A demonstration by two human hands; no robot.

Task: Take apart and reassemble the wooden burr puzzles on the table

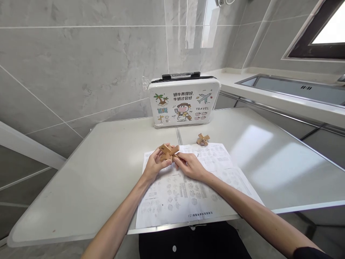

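Puzzle [169, 152] held between fingers of left hand [153, 167] and right hand [192, 166] (long axis not discernible). Second puzzle [202, 140] seen beyond, nearer the right hand.

held piece [167, 151]: smooth wood | sheet [172, 213]: matt paper | tabletop [107, 172]: glossy | wrapper [145, 83]: shiny plastic

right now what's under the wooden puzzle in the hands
Below the wooden puzzle is printed paper, lying on the white table. Whatever is printed where the puzzle, left hand and right hand cover the paper cannot be seen.
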